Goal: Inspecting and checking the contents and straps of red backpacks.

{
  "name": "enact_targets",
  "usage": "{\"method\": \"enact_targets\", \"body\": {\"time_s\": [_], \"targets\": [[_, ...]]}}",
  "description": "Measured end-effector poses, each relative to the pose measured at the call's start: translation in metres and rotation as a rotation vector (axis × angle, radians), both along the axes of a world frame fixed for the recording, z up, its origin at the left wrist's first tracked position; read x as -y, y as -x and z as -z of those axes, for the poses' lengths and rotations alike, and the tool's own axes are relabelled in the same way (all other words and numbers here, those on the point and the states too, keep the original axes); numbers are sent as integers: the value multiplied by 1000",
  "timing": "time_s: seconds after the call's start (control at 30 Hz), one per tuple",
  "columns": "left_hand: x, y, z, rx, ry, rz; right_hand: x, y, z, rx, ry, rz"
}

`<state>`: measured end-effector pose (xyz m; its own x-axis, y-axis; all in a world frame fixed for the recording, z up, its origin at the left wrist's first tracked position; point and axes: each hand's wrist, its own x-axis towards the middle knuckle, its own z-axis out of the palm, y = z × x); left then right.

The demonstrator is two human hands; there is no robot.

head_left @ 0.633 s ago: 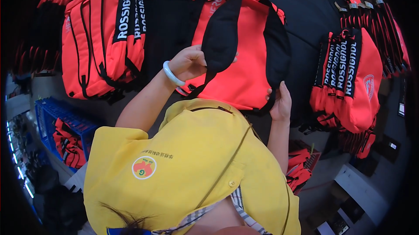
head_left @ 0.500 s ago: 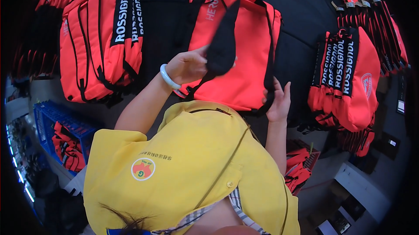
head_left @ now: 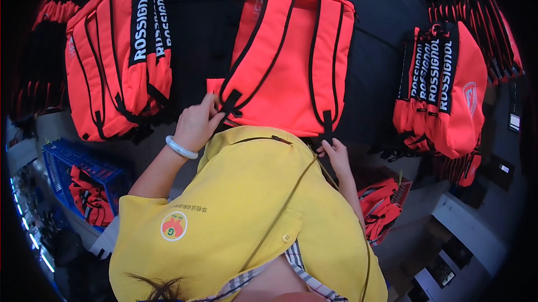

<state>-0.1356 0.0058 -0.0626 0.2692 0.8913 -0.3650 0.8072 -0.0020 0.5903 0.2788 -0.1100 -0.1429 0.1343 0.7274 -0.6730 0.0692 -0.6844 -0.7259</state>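
Note:
A bright coral-red backpack (head_left: 294, 78) lies on the black table in front of me, its back panel facing up. Two padded shoulder straps with black edging run down it, a left strap (head_left: 266, 33) and a right strap (head_left: 326, 50). At the lower left corner my left hand (head_left: 196, 125), with a pale bangle at the wrist, pinches the black webbing at the left strap's lower end. My right hand (head_left: 338, 159) has its fingers closed on the black webbing below the right strap, close to my yellow shirt. The webbing's ends are partly hidden.
Stacked red backpacks (head_left: 95, 72) stand to the left, and a row of red bags with black side panels (head_left: 468, 89) to the right. Below left is a blue crate (head_left: 59, 162) holding red pieces. A red basket (head_left: 400, 193) of similar pieces sits below right.
The dark strap lifted in my left hand is down, and both shoulder straps now lie along the panel. My left hand moved down and left; my right hand moved down and slightly left.

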Motion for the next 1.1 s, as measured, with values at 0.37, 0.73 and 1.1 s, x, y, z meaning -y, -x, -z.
{"method": "enact_targets", "body": {"time_s": [0.37, 0.73, 1.1], "targets": [[-41, -19, 120, 331, 38, -425, -106, 15, 21, -32, -369, 194], [45, 41, 127, -46, -223, -498, -1, -10, 55, 217, -379, 201], [36, 59, 54, 189, 576, -642, -12, -18, -28, -426, 95, 72]]}}
